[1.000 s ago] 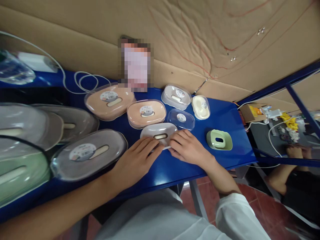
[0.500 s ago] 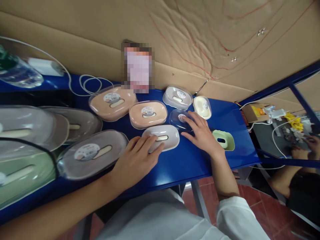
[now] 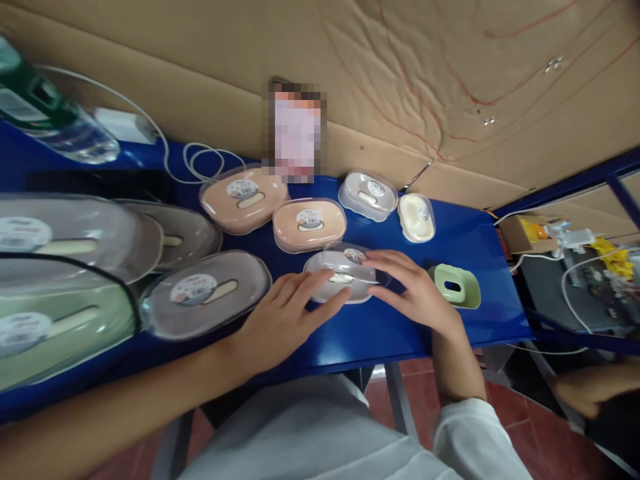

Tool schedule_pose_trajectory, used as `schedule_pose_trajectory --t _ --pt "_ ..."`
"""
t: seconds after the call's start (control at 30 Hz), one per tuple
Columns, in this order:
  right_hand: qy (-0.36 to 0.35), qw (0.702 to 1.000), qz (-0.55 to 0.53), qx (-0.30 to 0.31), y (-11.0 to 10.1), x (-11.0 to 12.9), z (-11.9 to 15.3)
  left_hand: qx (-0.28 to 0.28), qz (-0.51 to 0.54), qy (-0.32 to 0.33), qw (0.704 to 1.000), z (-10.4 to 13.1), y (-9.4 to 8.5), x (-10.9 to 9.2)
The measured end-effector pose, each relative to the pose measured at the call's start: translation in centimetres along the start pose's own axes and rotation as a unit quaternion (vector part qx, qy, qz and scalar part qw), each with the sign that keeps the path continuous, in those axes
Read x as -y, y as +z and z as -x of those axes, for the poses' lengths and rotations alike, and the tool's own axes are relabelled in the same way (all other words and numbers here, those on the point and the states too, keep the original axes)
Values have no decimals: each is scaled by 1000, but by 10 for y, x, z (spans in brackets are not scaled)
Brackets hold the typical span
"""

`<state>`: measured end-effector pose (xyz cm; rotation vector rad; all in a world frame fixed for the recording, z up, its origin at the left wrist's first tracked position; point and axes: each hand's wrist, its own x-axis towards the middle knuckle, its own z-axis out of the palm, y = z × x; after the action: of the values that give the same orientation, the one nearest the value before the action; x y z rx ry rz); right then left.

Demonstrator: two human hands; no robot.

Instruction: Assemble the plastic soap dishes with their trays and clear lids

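Note:
In front of me a light grey-white oval box [image 3: 325,291] with a cream slot piece rests on the blue table. My left hand [image 3: 283,317] grips its left end, thumb on the near side. My right hand [image 3: 415,290] holds a clear plastic lid [image 3: 355,255] with a round sticker by its right side. This lid overlaps the top of the box, slightly tilted and shifted toward the far right. Whether its rim is seated all round cannot be made out.
Behind are lidded pink boxes [image 3: 310,225], a lidded grey box [image 3: 367,195] and a cream one [image 3: 417,218]. A green open piece [image 3: 456,287] lies right. Larger lidded boxes [image 3: 205,293] crowd the left, near a bottle [image 3: 55,110]. Another person's arm [image 3: 595,387] shows far right.
My right hand has brought the clear lid leftward from the table onto the grey-white box. My left hand stays at the box's left end. The view has shifted slightly.

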<state>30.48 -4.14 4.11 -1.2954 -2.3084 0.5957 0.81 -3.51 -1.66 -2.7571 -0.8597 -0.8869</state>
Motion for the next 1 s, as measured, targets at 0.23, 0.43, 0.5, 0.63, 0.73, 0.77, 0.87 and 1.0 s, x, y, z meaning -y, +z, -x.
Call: schedule_pose_trajectory --t 0.23,0.43,0.5,0.63,0.73,0.77,0.87,1.0 --pt "-99 990 105 6 22 8 -2 9 9 41 999 -7 -8 0" --pt "-133 983 130 6 28 8 -2 22 7 63 998 -8 -6 1" --pt "-132 984 120 13 30 6 -3 19 5 60 998 -9 -6 1" --pt "-126 987 98 19 30 4 -5 13 3 54 998 -12 -7 0" --pt "-113 990 85 25 31 3 -6 10 -1 51 999 -12 -8 0" --pt "-102 991 84 25 32 2 -6 10 -1 52 999 -12 -8 0" --pt "-59 995 77 25 36 -3 -7 13 -2 52 999 -10 -6 -1" --pt "-30 998 39 37 39 -11 -8 -16 -6 14 1000 -5 -3 -8"
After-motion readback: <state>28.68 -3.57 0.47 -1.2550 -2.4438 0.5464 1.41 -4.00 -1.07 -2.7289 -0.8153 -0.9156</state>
